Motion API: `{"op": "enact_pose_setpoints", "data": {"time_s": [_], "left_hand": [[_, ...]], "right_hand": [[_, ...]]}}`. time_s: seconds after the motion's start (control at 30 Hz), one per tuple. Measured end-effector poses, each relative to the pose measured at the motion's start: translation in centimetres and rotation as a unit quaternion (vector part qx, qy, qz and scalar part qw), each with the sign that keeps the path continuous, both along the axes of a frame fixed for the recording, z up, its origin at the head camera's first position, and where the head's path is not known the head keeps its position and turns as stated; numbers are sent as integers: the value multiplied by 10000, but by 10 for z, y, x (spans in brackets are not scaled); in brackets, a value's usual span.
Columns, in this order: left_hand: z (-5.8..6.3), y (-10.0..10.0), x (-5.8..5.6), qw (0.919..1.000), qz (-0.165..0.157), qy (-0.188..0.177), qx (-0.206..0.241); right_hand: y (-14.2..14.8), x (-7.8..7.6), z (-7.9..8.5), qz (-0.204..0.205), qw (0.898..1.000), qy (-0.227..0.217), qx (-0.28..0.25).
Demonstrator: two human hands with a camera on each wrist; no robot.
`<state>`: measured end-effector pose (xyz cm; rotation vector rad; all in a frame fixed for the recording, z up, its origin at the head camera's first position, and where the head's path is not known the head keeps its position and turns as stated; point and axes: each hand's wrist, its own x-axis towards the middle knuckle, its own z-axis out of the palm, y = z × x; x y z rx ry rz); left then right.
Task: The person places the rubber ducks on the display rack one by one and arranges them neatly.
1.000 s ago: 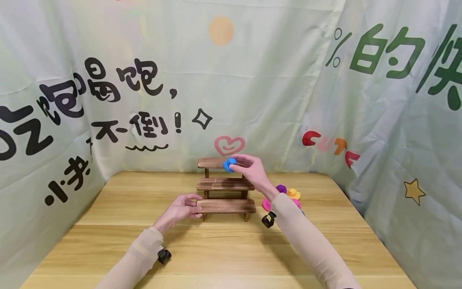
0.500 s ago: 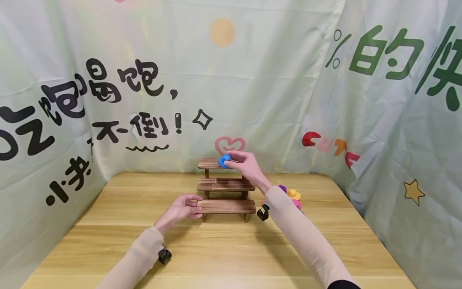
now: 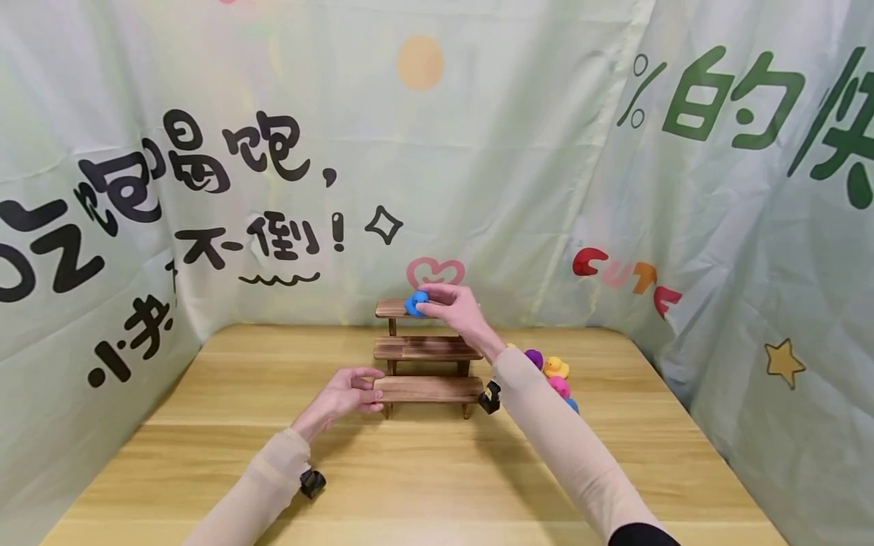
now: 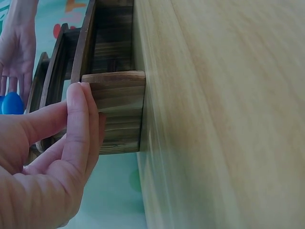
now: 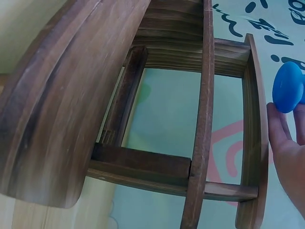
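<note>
One blue duck [image 3: 415,304] — shifted leftward | right fingers [image 3: 440,290] pinch it | left fingers [image 4: 78,119] grip one three-tier stand [image 3: 427,390]

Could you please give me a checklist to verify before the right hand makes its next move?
1. Blue duck held by right hand: ok, in its fingers.
2. Duck up at top shelf: ok.
3. Duck's base resting on that shelf: cannot tell.
4. Wooden stand upright on table: ok.
5. Left hand steadying stand: ok, at bottom shelf's left end.
6. Other ducks fully visible: not ok, right sleeve partly covers some.
</note>
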<state>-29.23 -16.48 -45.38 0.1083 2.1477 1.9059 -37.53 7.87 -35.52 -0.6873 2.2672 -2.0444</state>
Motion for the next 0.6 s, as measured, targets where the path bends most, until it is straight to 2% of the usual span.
{"op": "enact_pose_setpoints", "data": {"time_s": [0.27, 0.6], "left_hand": [[2, 0, -1, 9999, -80, 38, -56], [2, -1, -1, 10000, -11, -25, -41]], "right_hand": [[-5, -6, 1, -29, 10000, 65, 21], [-14, -9, 5, -58, 9996, -49, 279]]}}
